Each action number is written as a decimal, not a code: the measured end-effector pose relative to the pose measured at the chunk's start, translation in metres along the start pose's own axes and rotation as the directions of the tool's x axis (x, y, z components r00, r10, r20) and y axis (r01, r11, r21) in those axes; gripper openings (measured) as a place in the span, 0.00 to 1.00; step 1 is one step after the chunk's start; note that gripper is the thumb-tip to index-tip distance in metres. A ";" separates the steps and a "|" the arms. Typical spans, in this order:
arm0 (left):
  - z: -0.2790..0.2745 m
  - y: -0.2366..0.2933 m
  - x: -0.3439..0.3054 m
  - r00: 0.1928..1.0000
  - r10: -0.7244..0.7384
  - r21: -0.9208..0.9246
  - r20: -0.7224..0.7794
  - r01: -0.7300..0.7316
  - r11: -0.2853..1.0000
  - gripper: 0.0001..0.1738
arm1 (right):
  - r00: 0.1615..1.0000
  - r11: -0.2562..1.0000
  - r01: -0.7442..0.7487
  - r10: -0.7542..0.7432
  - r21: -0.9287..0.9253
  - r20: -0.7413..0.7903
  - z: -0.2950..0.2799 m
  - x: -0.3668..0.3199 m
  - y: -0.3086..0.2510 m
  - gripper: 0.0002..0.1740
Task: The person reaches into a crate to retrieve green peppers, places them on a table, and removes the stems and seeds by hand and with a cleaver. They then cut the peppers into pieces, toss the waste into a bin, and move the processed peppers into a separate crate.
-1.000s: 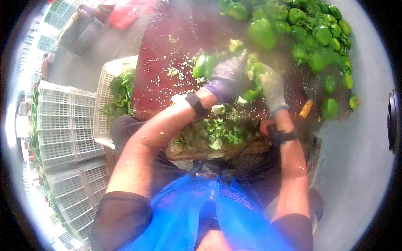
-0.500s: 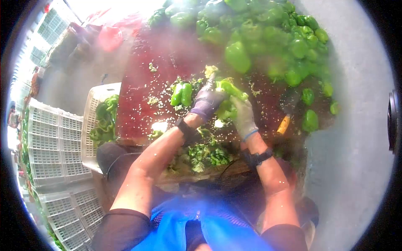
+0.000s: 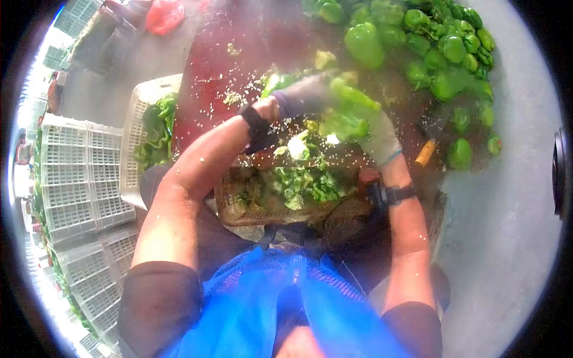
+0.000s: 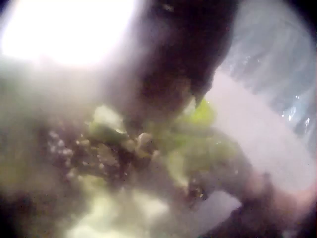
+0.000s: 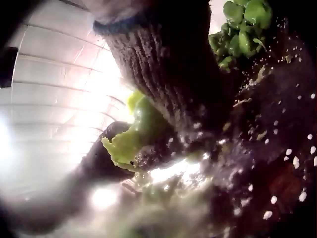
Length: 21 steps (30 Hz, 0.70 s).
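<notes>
My right hand (image 3: pixel 382 138), in a whitish glove with a blue cuff, grips a bright green bell pepper (image 3: pixel 353 113) that looks torn open, with a ragged pale edge in the right wrist view. At its left is my left hand (image 3: pixel 307 95), in a purple glove and blurred by motion; its fingers are smeared against the pepper. A green pepper (image 3: pixel 276 83) lies partly behind the left hand on the dark red tabletop (image 3: pixel 209 77). Pale core scraps (image 3: pixel 298 146) lie below the hands. The left wrist view is mostly blurred, showing a dark glove (image 4: pixel 173 54).
Green bell peppers (image 3: pixel 450 48) are heaped at the back right. A yellow handle (image 3: pixel 425 153) lies right of my right hand. Leafy scraps fill a crate (image 3: pixel 256 218) by my lap. A white crate (image 3: pixel 132 119) holds peppers at left, near stacked crates (image 3: pixel 71 173). White seeds dot the table.
The hands have moved farther apart, the right one drawing back toward the body. The pepper in the right hand now shows broader and more spread. The head view has also shifted.
</notes>
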<state>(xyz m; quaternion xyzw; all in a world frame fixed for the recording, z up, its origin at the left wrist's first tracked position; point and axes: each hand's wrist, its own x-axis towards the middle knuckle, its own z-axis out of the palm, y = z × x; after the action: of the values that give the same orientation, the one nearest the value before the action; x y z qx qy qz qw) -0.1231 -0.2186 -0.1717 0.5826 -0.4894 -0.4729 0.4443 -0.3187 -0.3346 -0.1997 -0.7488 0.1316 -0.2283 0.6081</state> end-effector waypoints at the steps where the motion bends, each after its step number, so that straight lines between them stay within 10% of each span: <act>1: 0.000 0.001 -0.006 1.000 0.000 -0.270 0.012 0.003 0.963 0.29 | 0.998 0.991 0.060 -0.057 -0.120 0.023 -0.001 -0.001 -0.018 0.27; 4: -0.002 -0.019 -0.012 0.959 0.277 -0.097 -0.057 -0.282 0.955 0.17 | 0.973 0.742 0.227 -0.194 -0.631 0.121 -0.021 -0.003 -0.003 0.31; 6: -0.008 -0.030 -0.015 0.902 0.425 0.132 -0.074 -0.413 0.901 0.13 | 0.999 0.995 -0.031 0.029 0.095 0.029 -0.020 0.005 0.010 0.29; 8: -0.019 -0.033 -0.020 0.896 0.443 0.257 -0.031 -0.421 0.870 0.15 | 0.969 0.824 -0.222 0.245 0.521 0.026 -0.022 0.003 0.015 0.25; 11: -0.045 -0.005 -0.022 0.935 0.354 0.407 0.025 -0.333 0.850 0.17 | 0.877 0.670 -0.345 0.479 0.657 -0.028 -0.032 0.012 -0.019 0.18; 13: -0.058 0.011 -0.016 0.965 -0.131 -0.445 -0.228 0.016 0.896 0.23 | 0.970 0.898 -0.160 0.219 0.410 -0.101 -0.036 0.011 0.001 0.18; 15: -0.051 0.009 -0.006 0.818 0.110 0.198 -0.564 0.004 0.980 0.32 | 0.983 0.981 -0.047 0.078 0.188 -0.164 -0.032 0.008 -0.007 0.18; 17: -0.046 0.012 -0.002 0.637 0.598 0.858 -0.487 0.222 0.463 0.34 | 0.976 0.985 0.078 -0.043 0.157 -0.212 -0.027 0.012 -0.004 0.18; 21: -0.015 0.011 -0.010 0.765 0.057 0.133 -0.642 0.037 0.990 0.30 | 0.940 0.975 0.206 -0.222 -0.088 -0.260 -0.016 0.015 -0.028 0.19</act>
<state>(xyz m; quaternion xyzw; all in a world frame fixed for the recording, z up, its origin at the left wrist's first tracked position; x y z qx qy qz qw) -0.1108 -0.2091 -0.1575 0.7360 -0.3418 -0.2070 0.5464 -0.3155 -0.3489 -0.1670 -0.7384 0.1372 -0.3886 0.5338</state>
